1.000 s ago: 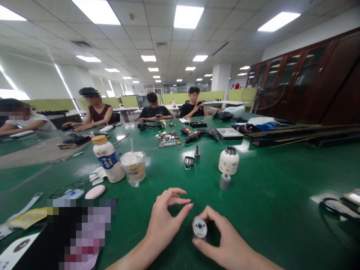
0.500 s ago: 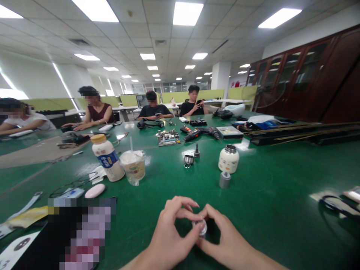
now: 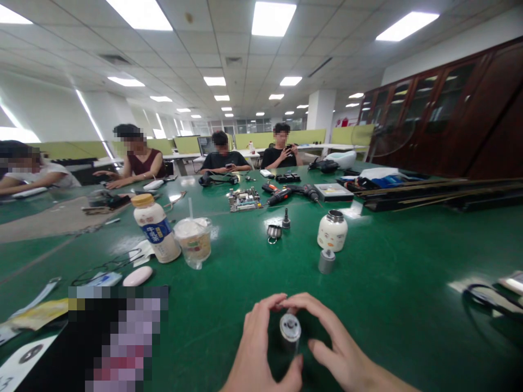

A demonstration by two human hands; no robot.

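Note:
A small silver motor-like cylinder with a stub at the centre of its top stands on the green table between my hands. My left hand curves round its left side, fingers and thumb apart. From the right, my right hand arches round it, with a gap between thumb and fingers. The fingertips of both hands meet just behind the cylinder; whether any touch it, I cannot tell. Farther off, a similar grey metal cylinder stands before a cream-coloured flask without a lid.
A metal flask cap with a ring and a dark small fitting lie mid-table. Left are a drink bottle, a lidded cup and a pink oval case. Beyond are a circuit board, power drills and several seated people.
My fingers have come off the small cylinder and spread around it. It now shows upright on the table, its top uncovered.

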